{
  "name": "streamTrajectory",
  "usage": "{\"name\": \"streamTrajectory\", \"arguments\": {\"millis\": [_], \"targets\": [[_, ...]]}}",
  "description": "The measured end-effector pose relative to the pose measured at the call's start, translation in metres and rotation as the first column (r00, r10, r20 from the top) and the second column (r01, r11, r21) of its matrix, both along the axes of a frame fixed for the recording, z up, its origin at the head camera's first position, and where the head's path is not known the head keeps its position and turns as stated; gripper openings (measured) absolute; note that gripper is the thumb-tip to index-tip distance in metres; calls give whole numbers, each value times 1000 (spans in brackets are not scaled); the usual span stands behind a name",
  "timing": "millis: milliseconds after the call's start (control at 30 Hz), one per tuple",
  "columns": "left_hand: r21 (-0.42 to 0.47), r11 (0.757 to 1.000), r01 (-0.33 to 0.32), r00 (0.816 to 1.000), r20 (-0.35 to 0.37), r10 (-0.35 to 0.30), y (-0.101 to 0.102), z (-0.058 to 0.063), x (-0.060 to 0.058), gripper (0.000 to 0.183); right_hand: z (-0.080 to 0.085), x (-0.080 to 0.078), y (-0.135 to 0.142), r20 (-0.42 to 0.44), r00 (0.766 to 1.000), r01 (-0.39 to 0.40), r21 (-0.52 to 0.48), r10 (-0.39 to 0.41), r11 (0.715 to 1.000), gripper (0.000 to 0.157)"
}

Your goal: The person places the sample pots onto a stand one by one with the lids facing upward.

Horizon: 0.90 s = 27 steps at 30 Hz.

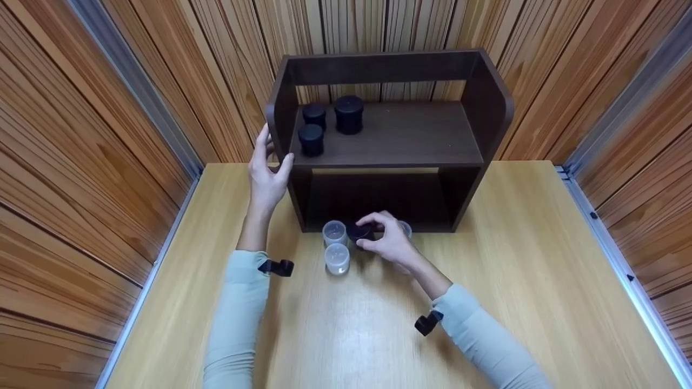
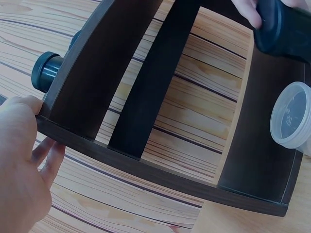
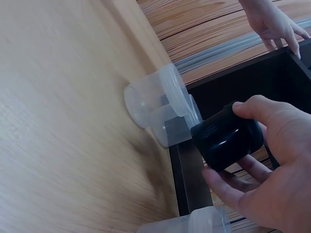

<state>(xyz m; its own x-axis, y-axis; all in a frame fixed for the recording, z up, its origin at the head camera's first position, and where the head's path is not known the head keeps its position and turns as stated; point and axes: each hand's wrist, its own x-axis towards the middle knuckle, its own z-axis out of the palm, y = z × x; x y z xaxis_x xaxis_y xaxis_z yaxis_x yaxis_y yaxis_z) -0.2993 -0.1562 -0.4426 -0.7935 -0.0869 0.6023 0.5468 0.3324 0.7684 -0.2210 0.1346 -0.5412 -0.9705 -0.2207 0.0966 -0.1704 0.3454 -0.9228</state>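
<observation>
My right hand [image 1: 390,237] pinches a black lidded jar [image 3: 226,138] between thumb and fingers, at the front of the lower level of a dark brown two-tier shelf [image 1: 405,135]. Two clear plastic jars [image 1: 337,258] stand on the table just left of it, one in front of the other. Partly hidden behind the right hand is another clear jar [image 1: 405,229]. At the shelf's left side panel, my left hand [image 1: 267,181] grips the edge, thumb at the front and fingers round the outer face.
Several black lidded jars [image 1: 348,114] stand at the left of the upper level. The shelf sits on a light wooden table [image 1: 346,329] against wood-panelled walls [image 1: 108,108]. A metal rail [image 1: 611,248] runs along the table's right edge.
</observation>
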Motion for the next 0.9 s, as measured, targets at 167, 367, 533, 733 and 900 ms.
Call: {"name": "streamTrajectory", "arguments": {"millis": [167,367,533,733,900], "targets": [[0,1000,-10,1000,-1,10,1,-1,0,72,4,2,3,-27,999,27,-43,-28,999,38],[3,1000,-27,999,-17,27,2,-1,0,71,12,7,6,-66,997,37,-64,-41,997,38],[16,1000,-27,999,-36,27,4,-1,-1,72,19,11,9,-80,997,15,-113,-24,994,38],[15,1000,-25,999,-29,25,3,-2,-1,72,31,12,12,-111,994,6,-128,-20,992,39],[9,999,-30,999,-27,31,2,-1,-1,71,42,13,15,-148,989,8,-116,-25,993,39]]}}
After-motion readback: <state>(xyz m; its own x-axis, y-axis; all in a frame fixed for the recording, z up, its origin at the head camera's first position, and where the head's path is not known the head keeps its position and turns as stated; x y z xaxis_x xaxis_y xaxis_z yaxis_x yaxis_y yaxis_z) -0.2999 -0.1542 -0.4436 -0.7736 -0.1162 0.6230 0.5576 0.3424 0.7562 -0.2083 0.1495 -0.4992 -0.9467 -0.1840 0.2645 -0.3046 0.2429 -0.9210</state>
